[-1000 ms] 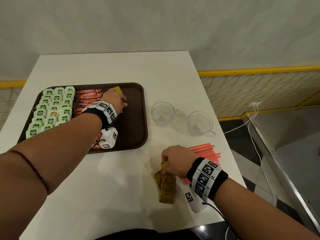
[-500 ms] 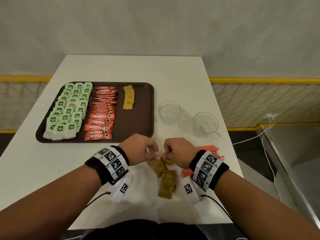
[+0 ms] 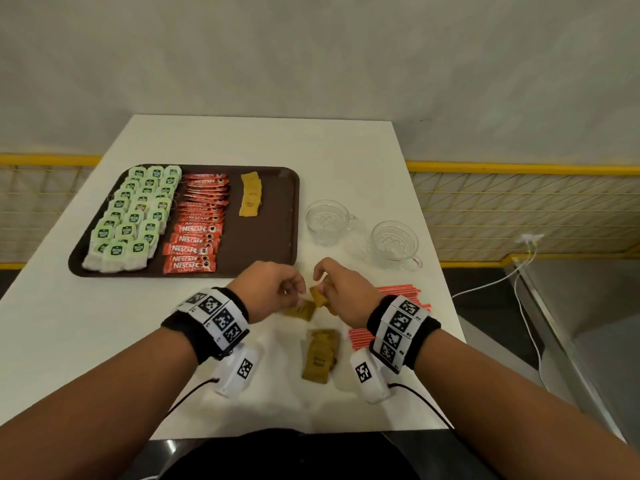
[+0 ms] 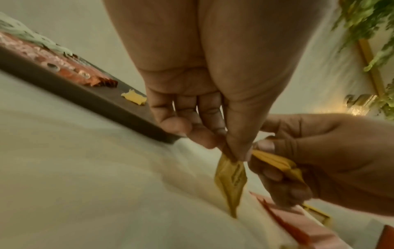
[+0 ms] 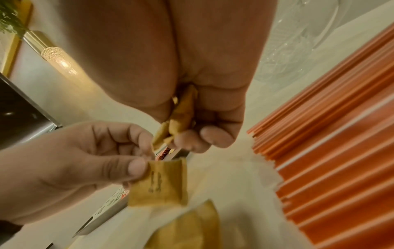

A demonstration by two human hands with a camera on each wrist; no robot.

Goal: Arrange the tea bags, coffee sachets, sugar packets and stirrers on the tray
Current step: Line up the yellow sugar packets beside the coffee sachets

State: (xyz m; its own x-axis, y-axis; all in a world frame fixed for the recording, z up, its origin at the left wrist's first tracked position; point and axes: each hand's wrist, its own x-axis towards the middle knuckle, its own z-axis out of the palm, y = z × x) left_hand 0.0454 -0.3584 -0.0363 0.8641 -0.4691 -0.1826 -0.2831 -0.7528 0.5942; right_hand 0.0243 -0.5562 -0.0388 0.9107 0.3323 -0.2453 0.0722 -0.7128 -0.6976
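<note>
My left hand (image 3: 277, 289) pinches one brown sugar packet (image 3: 303, 309) by its top edge, just in front of the brown tray (image 3: 270, 251). Close beside it, my right hand (image 3: 341, 289) grips a small bunch of sugar packets (image 5: 181, 111). More brown sugar packets (image 3: 320, 355) lie in a pile on the white table nearer me. On the tray sit rows of green tea bags (image 3: 135, 216), red coffee sachets (image 3: 197, 230) and a short column of sugar packets (image 3: 250, 197). Orange stirrers (image 3: 398, 292) lie under my right wrist.
Two empty glass cups (image 3: 327, 221) (image 3: 394, 244) stand right of the tray. The tray's right third is bare brown surface. The table's right edge (image 3: 436, 258) drops to a floor with a white cable and a yellow railing.
My left hand left the tray and came to meet my right hand in front of it. It now pinches one sugar packet taken from the bunch my right hand lifted off the pile.
</note>
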